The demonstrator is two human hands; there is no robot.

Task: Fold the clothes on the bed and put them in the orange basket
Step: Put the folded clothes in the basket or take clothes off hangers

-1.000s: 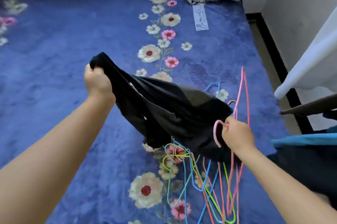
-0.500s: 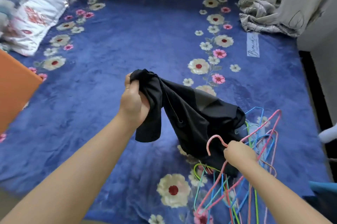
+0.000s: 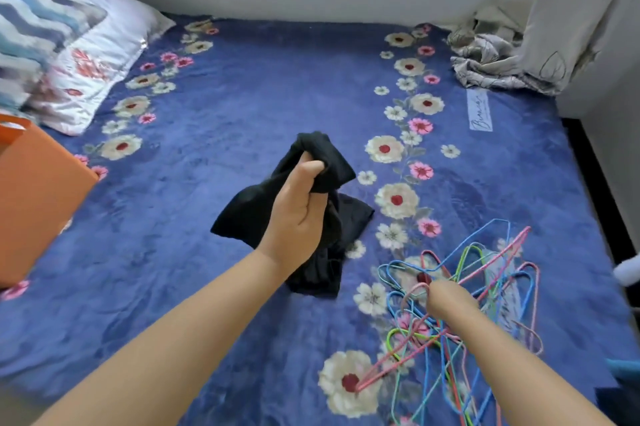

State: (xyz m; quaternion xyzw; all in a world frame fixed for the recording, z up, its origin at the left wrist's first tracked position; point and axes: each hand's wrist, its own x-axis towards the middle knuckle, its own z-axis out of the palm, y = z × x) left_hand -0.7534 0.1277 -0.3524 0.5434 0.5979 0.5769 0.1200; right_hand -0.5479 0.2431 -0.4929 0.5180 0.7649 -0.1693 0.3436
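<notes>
Plush blue floral blanket (image 3: 242, 120) across the whole bed, white and pink blossoms in two rows toward the far edge; grey sewn label (image 3: 480, 111) near the far right corner with cursive script, too blurred to read; smooth orange basket (image 3: 38, 203) at the left edge, more in view than half a second ago; satiny white pillow (image 3: 100, 61) with red print and wavy blue-striped pillow (image 3: 31, 27) at the far left corner; crumpled grey patterned cloth (image 3: 485, 61) at the far right corner. Soft black garment (image 3: 322, 162) mid-bed, bunched, now free of the hangers, lower end trailing on the blanket; left hand (image 3: 298, 214) gripping its top, fingers curled tight; thin wire hangers (image 3: 460, 304), pink, blue, green, tangled near the right edge; right hand (image 3: 450, 301) over them, pink hanger (image 3: 433, 332) under it, finger state impossible to tell.
</notes>
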